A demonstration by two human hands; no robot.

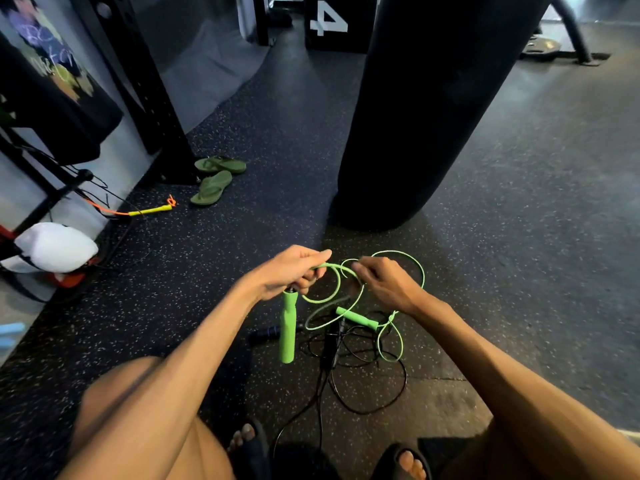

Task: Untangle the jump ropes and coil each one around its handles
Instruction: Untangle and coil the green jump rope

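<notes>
Right now both hands work above the floor [519,237], just in front of the punching bag [433,109]. The left hand [294,271] is closed on the green rope [423,275] close to where it joins one green handle [288,327], and that handle hangs straight down below the fist. The right hand [384,280] pinches the same rope a little further along, so a small loop stands between the two hands and a wider loop arcs out to the right.

The second green handle [356,318] lies lower, over the black rope [377,393], which sprawls in loose rings on the floor between the feet. A dark handle [266,335] lies just left of that pile. Near the second handle the green rope seems to cross itself in a tight knot-like bunch; whether it also catches the black rope I cannot tell.

My judgement is that the untangling is early and no coiling has begun. The main risk is pulling the hands apart: that could cinch the small loop or the bunch into a real knot. Lifting the green rope could also drag the black rope up with it. The hanging handle may swing and spin fresh twists into the rope.
</notes>
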